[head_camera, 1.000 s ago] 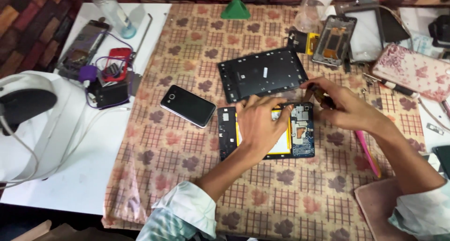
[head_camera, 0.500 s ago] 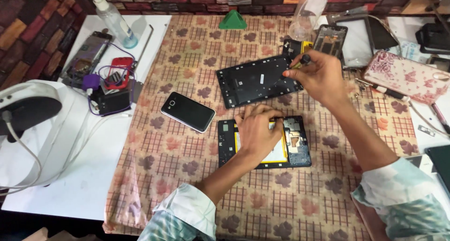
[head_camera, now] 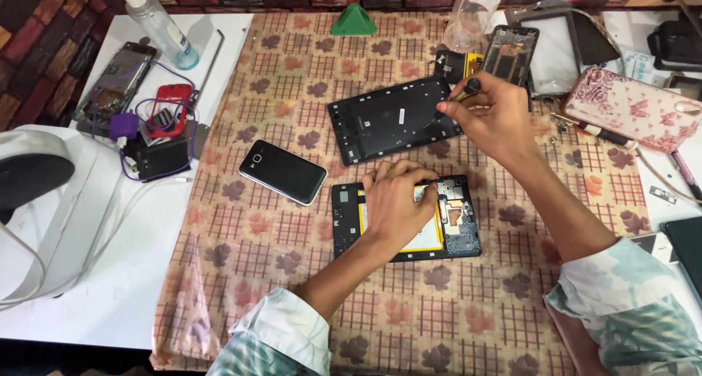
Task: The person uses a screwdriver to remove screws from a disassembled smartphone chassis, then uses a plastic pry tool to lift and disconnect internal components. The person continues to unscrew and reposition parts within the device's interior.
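The left hand [head_camera: 398, 200] lies flat, fingers loose, on an opened tablet [head_camera: 406, 218]. Just beyond, the right hand [head_camera: 490, 116] pinches a screwdriver [head_camera: 459, 95] over a black back cover [head_camera: 395, 120].

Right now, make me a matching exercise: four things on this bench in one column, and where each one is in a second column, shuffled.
Things:
1. Screwdriver
2. Opened tablet
3. Black phone
4. Green wedge

Places:
A. Lying alone on the cloth, left of the tablet
B. At the cloth's far edge
C. Under the left hand
D. In the right hand, over the black back panel

Pairs: 1-D, 2-C, 3-A, 4-B
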